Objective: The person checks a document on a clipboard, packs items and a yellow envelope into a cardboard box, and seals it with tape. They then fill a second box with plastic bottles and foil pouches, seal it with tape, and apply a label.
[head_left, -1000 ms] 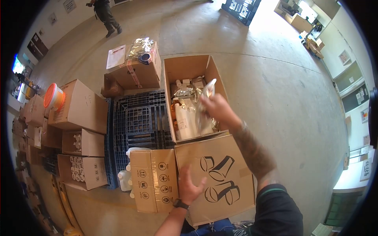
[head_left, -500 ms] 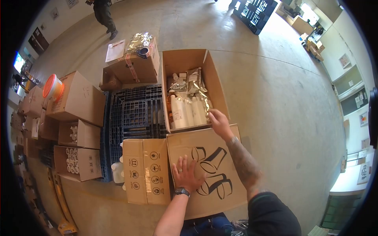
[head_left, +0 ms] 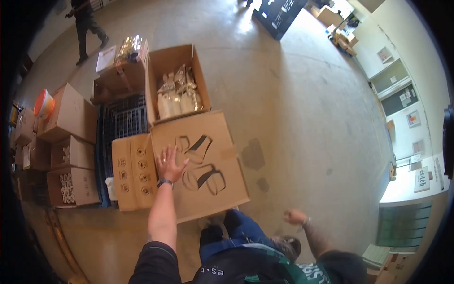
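Note:
My left hand (head_left: 169,164) lies flat with fingers spread on the broad cardboard flap (head_left: 215,142), which bears printed black shapes. Just past this flap is the opened carton (head_left: 201,85). White bottles (head_left: 170,106) and shiny foil pouches (head_left: 181,78) are packed inside it. Away from the boxes, my right hand (head_left: 296,217) is out over the floor at my right side. Its fingers look curled in, and I see nothing held in them. Left of the flap stands a smaller carton (head_left: 135,173) with printed handling symbols.
Blue plastic pallets (head_left: 124,113) lie beside the cartons. More boxes (head_left: 73,113) stand at the left, one bearing an orange-and-white bucket (head_left: 43,104). Foil material (head_left: 130,46) rests on a far box. A person (head_left: 85,28) walks beyond; a dark upright pallet (head_left: 279,16) stands farther off.
My right hand has left the edge of the opened carton and swung back to my right side. My left hand stays on the flap. The view has shifted, and the far person has moved.

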Demonstrator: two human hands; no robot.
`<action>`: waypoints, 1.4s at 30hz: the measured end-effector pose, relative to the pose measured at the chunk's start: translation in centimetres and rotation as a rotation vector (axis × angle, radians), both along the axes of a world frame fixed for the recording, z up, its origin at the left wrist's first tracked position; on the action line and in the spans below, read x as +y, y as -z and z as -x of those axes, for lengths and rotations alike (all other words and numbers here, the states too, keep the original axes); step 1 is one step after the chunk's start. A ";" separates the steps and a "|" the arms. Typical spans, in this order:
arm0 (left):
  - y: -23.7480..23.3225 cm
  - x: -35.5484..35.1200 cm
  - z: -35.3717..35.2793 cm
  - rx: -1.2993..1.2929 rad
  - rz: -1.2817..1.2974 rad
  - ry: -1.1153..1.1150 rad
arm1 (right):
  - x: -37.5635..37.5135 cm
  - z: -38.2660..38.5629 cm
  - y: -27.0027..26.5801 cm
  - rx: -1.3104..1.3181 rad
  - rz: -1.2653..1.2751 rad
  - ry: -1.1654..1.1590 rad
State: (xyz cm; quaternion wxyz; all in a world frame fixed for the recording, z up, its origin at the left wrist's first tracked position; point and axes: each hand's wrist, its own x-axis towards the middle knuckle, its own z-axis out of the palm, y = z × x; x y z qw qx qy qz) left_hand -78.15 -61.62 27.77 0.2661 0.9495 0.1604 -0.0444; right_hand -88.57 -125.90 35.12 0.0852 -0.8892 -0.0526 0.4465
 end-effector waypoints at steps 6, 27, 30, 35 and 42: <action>-3.1 -1.3 -1.0 0.258 -0.146 0.011 | -15.3 7.1 0.4 0.046 -0.035 0.435; -0.8 -33.7 -3.6 0.676 0.381 -0.254 | -28.9 -57.0 -6.3 -0.294 -0.511 0.752; -4.7 -28.2 -17.6 0.822 0.324 -0.119 | -25.1 -64.1 -1.8 -0.256 -0.438 0.387; -33.7 -26.9 -49.0 -0.388 0.404 0.007 | -15.9 -69.8 -5.3 0.082 -0.456 0.530; -58.0 -33.9 -68.8 -0.986 0.278 1.080 | -19.5 -81.8 2.2 -0.128 -0.330 0.316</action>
